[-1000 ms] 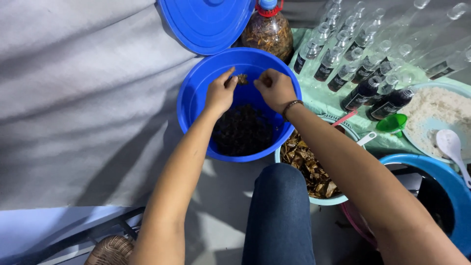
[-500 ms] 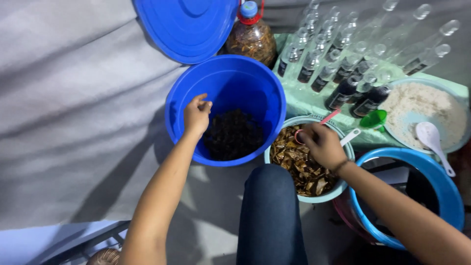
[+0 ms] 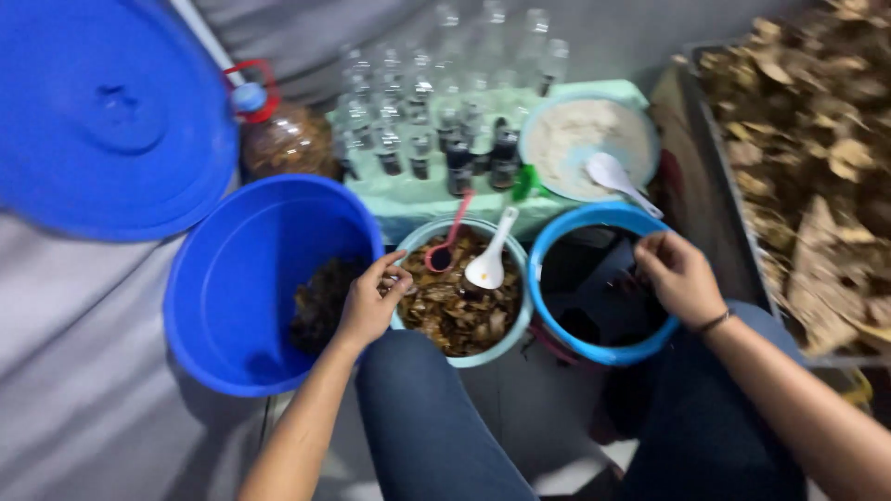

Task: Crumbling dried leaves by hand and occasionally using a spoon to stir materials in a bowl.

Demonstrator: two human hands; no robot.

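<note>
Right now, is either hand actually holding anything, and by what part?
It cannot be told for certain. The left hand rests on the rim of the pale bowl of dried leaves; the right hand hovers over the blue tub. The picture is too blurred to show any grip.

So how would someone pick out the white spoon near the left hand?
Start at the big blue bucket; beside it sits a pale bowl of brown leaves. The white spoon lies in it, beside a red spoon; another white one lies in powder.

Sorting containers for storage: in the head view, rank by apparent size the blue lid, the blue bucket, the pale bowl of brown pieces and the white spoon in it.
1. blue lid, though it is cut off by the frame
2. blue bucket
3. pale bowl
4. white spoon

Lid and bucket look close in size; nearness may skew it.
</note>
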